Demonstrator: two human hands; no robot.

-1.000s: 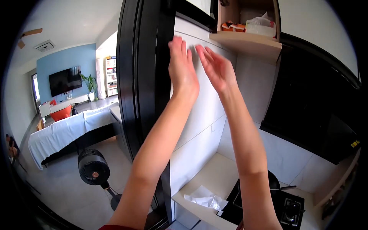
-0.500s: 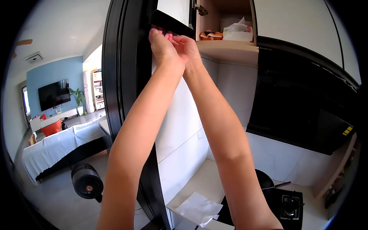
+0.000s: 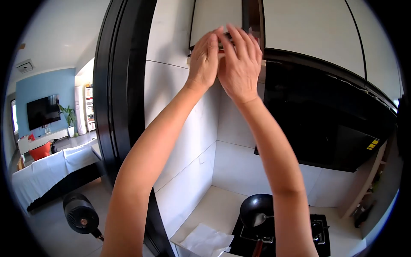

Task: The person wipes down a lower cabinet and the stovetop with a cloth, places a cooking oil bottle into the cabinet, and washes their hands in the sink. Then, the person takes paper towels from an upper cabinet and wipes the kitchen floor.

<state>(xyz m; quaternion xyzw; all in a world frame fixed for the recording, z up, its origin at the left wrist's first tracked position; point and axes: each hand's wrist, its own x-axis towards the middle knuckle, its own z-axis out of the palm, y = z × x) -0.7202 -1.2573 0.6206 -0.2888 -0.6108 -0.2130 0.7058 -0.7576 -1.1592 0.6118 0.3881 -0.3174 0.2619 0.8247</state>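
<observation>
Both my arms reach up to a white cabinet door with a dark lower edge, which stands slightly ajar. My left hand is in front of the door's lower part, its fingers stretched upward. Beside it, my right hand is raised with fingers spread near the door's right edge, somewhat blurred. Neither hand visibly holds anything. A little red shows between the hands, too small to name. Whether the fingertips touch the door I cannot tell. Most of the cabinet's inside is hidden by the door and my hands.
To the right hangs a black range hood. Below, a wok with a spatula sits on the black stove. White paper lies on the counter. A black door frame and a fan are at left.
The cabinet door has swung from wide open to nearly closed. My hands have moved right with it, going from curled under its edge to fingers extended. The view has shifted, exposing the wok.
</observation>
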